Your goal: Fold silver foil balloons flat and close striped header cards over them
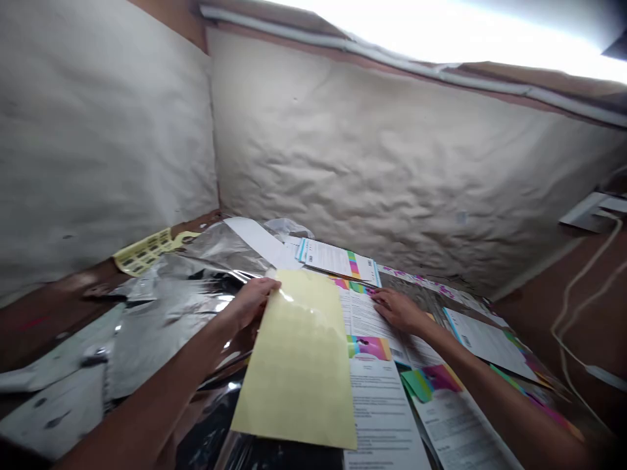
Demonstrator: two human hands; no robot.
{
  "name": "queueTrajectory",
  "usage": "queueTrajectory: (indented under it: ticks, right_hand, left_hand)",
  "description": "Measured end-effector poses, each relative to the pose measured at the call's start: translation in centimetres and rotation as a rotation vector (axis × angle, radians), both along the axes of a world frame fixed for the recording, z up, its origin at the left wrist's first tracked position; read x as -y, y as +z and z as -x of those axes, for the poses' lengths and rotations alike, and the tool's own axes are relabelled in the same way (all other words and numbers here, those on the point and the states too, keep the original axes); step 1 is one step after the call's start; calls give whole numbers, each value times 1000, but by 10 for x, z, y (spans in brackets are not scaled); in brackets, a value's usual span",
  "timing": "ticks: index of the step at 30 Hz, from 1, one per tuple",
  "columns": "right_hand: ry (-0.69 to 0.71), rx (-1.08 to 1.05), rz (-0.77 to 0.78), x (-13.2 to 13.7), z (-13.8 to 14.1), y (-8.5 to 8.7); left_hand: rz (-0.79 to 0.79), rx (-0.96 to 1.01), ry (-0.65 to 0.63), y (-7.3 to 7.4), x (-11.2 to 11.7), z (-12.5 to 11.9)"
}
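Pale yellow sheet (pixel 301 365), one, lying over dark glossy material (pixel 215 418), its right edge against printed cards (pixel 382 408); left hand (pixel 251 303) pinches its upper left corner between thumb and fingers. Right hand (pixel 399 311): on the farther cards, fingers bent, grip cannot be told. Far left: crumpled clear plastic (pixel 159 333). Behind: white strip (pixel 262 241), creased wall covering (pixel 367 150).

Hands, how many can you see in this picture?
2: the left hand grips the yellow sheet at its upper left corner, and the right hand is at the printed cards.
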State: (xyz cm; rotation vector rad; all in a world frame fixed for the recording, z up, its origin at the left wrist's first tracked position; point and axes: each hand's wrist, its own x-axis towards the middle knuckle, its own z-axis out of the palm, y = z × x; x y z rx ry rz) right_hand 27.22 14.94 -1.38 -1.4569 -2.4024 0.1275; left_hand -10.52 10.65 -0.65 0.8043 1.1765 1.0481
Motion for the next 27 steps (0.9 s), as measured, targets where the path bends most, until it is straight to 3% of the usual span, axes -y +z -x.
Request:
queueTrajectory:
  ticks: [5,8,10,13,16,19,22,27]
  right_hand:
    - [18,-183,-94,24,74,20]
    - [89,-309,-59,38,124,21]
    - [7,-375,-36,37,143,18]
    - [-191,-589,158,27,150,14]
    - [-181,-774,380,24,145,16]
    - [-11,-671,230,36,149,23]
    - [156,-496,32,52,163,29]
    - [105,-457,-61,56,176,24]
  left_hand:
    - [-17,12,-67,-2,3,-1]
    - [-40,51,-114,-3,3,0]
    - [-57,81,-127,-3,3,0]
    - [-89,118,-111,0,4,0]
    - [-133,136,-58,3,6,-2]
    - [-142,159,-61,4,9,-5]
    - [-105,197,-158,3,10,-6]
    - [-96,282,-291,8,13,-1]
